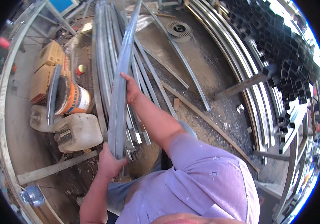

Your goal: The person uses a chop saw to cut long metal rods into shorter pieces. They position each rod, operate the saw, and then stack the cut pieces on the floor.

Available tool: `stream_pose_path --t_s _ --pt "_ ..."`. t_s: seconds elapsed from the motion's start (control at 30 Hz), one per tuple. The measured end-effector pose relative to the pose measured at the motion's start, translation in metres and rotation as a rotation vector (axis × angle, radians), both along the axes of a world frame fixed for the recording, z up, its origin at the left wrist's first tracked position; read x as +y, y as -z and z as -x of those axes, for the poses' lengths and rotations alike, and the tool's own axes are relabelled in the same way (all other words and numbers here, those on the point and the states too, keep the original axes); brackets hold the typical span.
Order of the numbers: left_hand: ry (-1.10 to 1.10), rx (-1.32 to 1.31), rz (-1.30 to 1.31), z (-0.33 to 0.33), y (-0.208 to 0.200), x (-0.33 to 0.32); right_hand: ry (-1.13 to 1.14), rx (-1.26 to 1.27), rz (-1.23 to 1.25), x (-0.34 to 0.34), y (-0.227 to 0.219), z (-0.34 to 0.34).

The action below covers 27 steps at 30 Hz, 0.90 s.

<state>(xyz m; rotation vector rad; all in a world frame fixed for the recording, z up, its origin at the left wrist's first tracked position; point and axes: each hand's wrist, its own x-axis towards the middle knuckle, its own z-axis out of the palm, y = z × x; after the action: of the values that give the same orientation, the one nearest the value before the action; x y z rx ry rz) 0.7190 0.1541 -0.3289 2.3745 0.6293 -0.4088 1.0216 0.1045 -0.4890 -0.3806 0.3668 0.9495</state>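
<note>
Long grey metal tubes (118, 115) lie lengthwise in front of me, seemingly side by side as one bundle, running away toward the top of the view. My left hand (109, 162) grips their near end, thumb across the top and fingers at the side. Farther along, my right hand (130, 89) is wrapped round the right side, its thumb on top; its other fingers are partly hidden. Beneath and beside the held tubes rests a pile of similar metal tubes (101, 48), whose near ends show between my arms.
To the left stand a white jerrycan (79, 132), an orange bucket (78, 99) and cardboard boxes (49, 61). A thin wooden strip (212, 125) and a round finned disc (178, 29) lie on the floor. Stacked dark square tubes (275, 44) fill the right side.
</note>
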Motion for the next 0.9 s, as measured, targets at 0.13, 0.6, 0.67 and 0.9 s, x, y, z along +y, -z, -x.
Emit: stream_pose_path --t_s 0.13,0.6,0.67,0.9 --pt "0.038 -0.024 0.134 -0.036 0.011 -0.008 0.108 -0.014 -0.063 -0.027 0.019 -0.028" --pt "0.144 -0.124 0.339 -0.182 0.151 -0.040 -0.187 -0.614 1.107 -0.093 0.047 0.054" --pt "0.224 -0.094 0.362 -0.194 0.180 -0.068 -0.246 -0.498 0.975 -0.136 0.022 0.039" --pt "0.627 0.156 0.425 -0.166 0.249 -0.137 -0.407 -0.459 1.481 -0.287 0.127 0.027"
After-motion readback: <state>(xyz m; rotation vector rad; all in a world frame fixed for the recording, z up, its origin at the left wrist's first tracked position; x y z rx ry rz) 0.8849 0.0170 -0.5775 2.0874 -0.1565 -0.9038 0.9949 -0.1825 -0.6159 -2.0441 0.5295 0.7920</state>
